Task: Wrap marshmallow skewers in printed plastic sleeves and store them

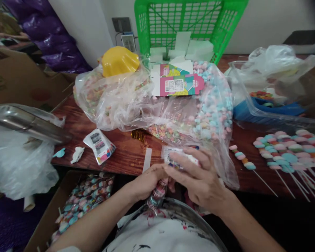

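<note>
My left hand (153, 178) is closed around a wrapped marshmallow skewer (156, 196), whose clear wrapper hangs down towards my lap. Close against it, my right hand (199, 173) curls its fingers over a printed card (173, 155) at the table's front edge. My right thumb and the lower part of the card are hidden. A white paper strip (147, 159) lies just left of the card. Further left is a small stack of printed cards (99, 146). One bare marshmallow skewer (242, 157) lies to the right of my right hand.
Clear bags of candy (212, 108) cover the middle, with a colourful box (178, 82) and yellow bowl (119, 61) on top. Behind stands a green basket (190, 15). Several skewers (291, 150) lie right. A steel flask (28, 122) is left, above a carton of skewers (36, 224).
</note>
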Tool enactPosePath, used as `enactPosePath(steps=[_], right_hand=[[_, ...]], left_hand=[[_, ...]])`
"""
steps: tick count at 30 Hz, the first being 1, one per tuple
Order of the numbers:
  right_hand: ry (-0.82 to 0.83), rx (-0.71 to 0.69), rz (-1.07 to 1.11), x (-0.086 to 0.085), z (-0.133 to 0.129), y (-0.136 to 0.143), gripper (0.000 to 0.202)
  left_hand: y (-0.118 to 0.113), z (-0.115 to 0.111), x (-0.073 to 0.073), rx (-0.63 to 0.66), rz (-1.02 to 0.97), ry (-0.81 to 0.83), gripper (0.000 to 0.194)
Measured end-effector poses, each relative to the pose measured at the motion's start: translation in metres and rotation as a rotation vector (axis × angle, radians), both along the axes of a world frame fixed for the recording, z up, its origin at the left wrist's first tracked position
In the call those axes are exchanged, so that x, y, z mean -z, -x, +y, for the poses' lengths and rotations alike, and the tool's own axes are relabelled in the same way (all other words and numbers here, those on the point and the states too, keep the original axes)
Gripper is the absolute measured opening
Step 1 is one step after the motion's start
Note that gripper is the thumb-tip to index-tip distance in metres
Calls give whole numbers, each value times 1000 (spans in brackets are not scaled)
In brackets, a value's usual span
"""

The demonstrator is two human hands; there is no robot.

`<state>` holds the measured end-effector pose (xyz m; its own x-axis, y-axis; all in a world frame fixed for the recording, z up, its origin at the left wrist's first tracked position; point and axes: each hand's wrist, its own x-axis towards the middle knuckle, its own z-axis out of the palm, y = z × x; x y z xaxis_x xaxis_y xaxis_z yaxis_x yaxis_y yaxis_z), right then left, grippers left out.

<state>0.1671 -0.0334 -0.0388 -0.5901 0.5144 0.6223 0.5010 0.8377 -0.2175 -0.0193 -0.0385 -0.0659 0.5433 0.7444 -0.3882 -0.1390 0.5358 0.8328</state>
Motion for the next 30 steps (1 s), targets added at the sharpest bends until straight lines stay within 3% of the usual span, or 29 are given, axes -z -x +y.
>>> enactPosePath(steps=[2, 5, 9, 14, 18, 21, 24, 27, 30], right_hand=[[-54, -123, -216, -5, 5, -4, 35], [-97, -213, -342, -6, 10, 0, 31], [-165, -307, -492, -11, 15, 9, 31], [-170, -411, -475, -17, 26, 24, 26], [-134, -477, -464, -15, 32, 34, 23], [-13, -403, -466, -9, 32, 41, 24], [205, -265, -411, -2, 28, 49, 18], [492, -186, -367, 1, 28, 55, 17], [876, -161, -354, 2, 33, 58, 21]], left_hand=[[4, 0, -2, 105, -29, 52, 24], [11, 1, -5, 232, -119, 123, 17], [21, -1, -4, 214, -254, 176, 14], [34, -6, -3, 219, -252, 183, 14], [45, -5, -11, 281, -140, 101, 14], [52, -3, -18, 330, 81, -116, 17], [55, -4, -19, 324, 431, -496, 18], [55, -12, -15, 280, 754, -852, 15], [53, -19, -8, 236, 947, -1079, 14]])
